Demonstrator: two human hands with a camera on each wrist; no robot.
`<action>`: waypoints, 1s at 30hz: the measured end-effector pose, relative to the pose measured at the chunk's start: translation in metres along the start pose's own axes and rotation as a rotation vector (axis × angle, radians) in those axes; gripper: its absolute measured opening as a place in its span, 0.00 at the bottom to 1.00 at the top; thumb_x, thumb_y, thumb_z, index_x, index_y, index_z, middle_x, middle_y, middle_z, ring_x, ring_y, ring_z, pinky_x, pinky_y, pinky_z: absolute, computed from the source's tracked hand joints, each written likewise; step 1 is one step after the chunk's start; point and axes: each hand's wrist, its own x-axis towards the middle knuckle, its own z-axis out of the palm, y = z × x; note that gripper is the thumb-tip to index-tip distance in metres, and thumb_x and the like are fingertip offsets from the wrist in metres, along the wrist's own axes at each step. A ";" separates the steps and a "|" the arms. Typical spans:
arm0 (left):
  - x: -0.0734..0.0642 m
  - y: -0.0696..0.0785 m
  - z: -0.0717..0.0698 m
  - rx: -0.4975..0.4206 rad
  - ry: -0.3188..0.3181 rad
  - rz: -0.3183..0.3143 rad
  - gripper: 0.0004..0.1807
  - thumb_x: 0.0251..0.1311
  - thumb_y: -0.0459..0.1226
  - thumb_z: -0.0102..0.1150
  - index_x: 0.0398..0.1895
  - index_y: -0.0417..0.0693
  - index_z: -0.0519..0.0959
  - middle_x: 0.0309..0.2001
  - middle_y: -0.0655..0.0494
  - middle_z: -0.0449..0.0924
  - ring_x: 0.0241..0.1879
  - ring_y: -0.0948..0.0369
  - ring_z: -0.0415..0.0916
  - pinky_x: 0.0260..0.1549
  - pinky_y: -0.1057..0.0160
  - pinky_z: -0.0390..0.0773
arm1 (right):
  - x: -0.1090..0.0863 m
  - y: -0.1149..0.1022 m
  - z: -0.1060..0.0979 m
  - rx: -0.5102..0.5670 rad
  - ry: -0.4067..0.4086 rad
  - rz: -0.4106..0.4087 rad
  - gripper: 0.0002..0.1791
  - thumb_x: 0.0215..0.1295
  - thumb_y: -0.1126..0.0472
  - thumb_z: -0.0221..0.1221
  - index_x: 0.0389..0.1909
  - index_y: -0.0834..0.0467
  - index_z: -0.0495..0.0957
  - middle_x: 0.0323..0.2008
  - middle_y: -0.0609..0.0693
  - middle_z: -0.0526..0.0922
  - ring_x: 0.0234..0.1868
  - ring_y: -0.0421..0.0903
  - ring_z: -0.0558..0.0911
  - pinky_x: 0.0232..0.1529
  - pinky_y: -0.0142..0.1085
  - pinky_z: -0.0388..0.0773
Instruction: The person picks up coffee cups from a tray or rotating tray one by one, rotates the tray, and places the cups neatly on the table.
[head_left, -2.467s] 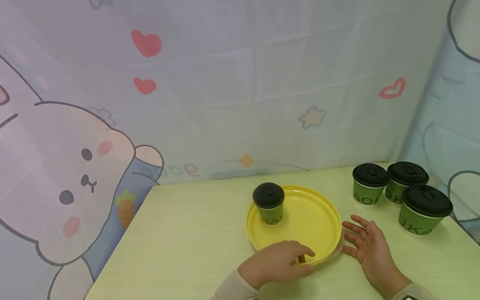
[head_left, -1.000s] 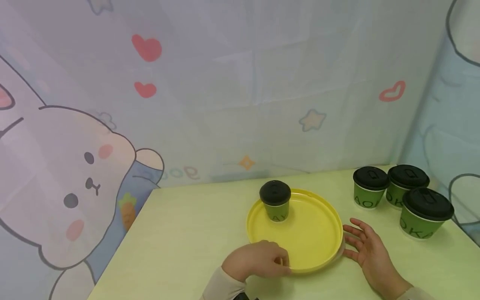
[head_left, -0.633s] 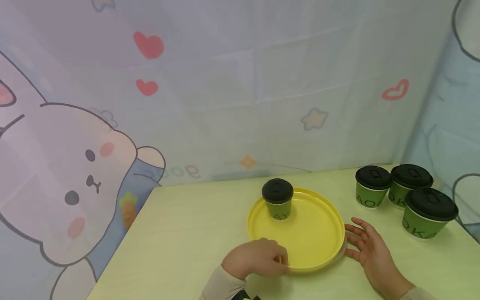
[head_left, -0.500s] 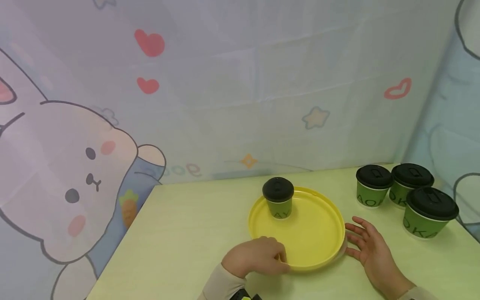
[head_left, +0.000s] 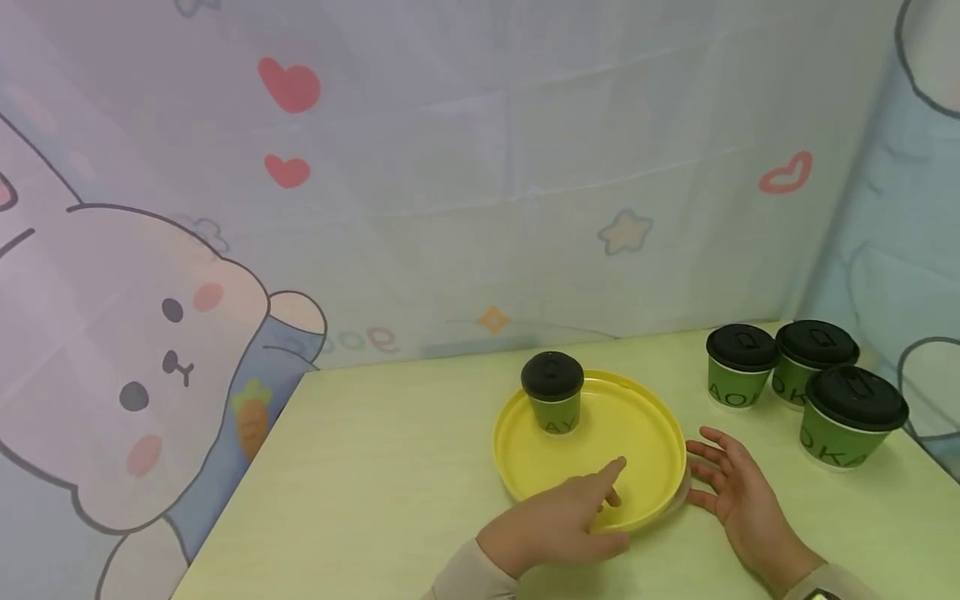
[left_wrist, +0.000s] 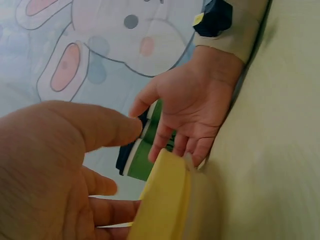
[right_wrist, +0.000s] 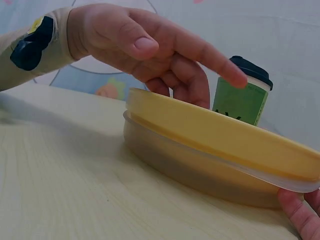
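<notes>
A round yellow tray (head_left: 607,450) sits on a pale, translucent round base (right_wrist: 200,175) on the table. On the tray's far left part stands a green paper cup (head_left: 556,414) with a black lid, upright. My left hand (head_left: 558,521) is at the tray's near rim, index finger extended over the tray and thumb spread outside it. Its other fingers reach over the rim, near or against the inner wall, as the right wrist view shows. My right hand (head_left: 746,508) lies beside the right edge, palm facing the tray, fingertips (right_wrist: 295,205) touching the pale base.
Three more lidded green cups stand at the table's back right: a left one (head_left: 738,379), a rear one (head_left: 795,383) and a larger front one (head_left: 840,437). A printed cloth backdrop (head_left: 420,208) rises behind the table (head_left: 360,483).
My left hand had the tray's near rim between thumb and fingers; now it has shifted right along the rim with fingers loosened. The cup on the tray moved slightly rightward earlier. My right hand stays put.
</notes>
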 end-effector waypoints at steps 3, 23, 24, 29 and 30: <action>0.003 0.000 0.007 0.108 0.003 0.010 0.39 0.72 0.55 0.52 0.78 0.46 0.58 0.59 0.61 0.77 0.56 0.68 0.73 0.56 0.70 0.71 | -0.001 0.002 0.000 -0.002 0.004 0.013 0.21 0.83 0.45 0.26 0.66 0.44 0.60 0.58 0.40 0.74 0.55 0.37 0.78 0.48 0.38 0.83; 0.006 0.005 0.011 0.216 0.006 0.057 0.22 0.71 0.53 0.54 0.59 0.53 0.82 0.42 0.69 0.78 0.38 0.74 0.68 0.40 0.77 0.67 | 0.000 -0.001 0.003 -0.023 0.015 -0.003 0.20 0.84 0.47 0.27 0.66 0.45 0.60 0.58 0.42 0.73 0.55 0.38 0.78 0.47 0.38 0.83; 0.006 0.004 0.011 0.218 0.007 0.061 0.21 0.71 0.53 0.54 0.58 0.53 0.83 0.41 0.69 0.78 0.38 0.74 0.69 0.40 0.77 0.68 | 0.000 -0.001 0.004 -0.024 0.016 -0.002 0.20 0.84 0.47 0.27 0.66 0.45 0.60 0.58 0.42 0.73 0.55 0.38 0.78 0.47 0.38 0.83; 0.005 0.004 0.008 0.223 0.007 0.077 0.20 0.71 0.52 0.55 0.54 0.52 0.84 0.39 0.70 0.78 0.37 0.75 0.69 0.39 0.79 0.68 | 0.000 -0.001 0.003 -0.036 0.023 -0.003 0.20 0.84 0.47 0.27 0.66 0.45 0.60 0.58 0.42 0.74 0.55 0.38 0.78 0.47 0.38 0.83; 0.005 0.003 0.007 0.221 0.002 0.078 0.19 0.71 0.52 0.55 0.54 0.52 0.84 0.38 0.70 0.77 0.36 0.75 0.69 0.39 0.79 0.68 | 0.001 -0.001 0.003 -0.037 0.025 -0.004 0.20 0.84 0.47 0.27 0.66 0.45 0.60 0.58 0.42 0.74 0.55 0.38 0.79 0.47 0.38 0.83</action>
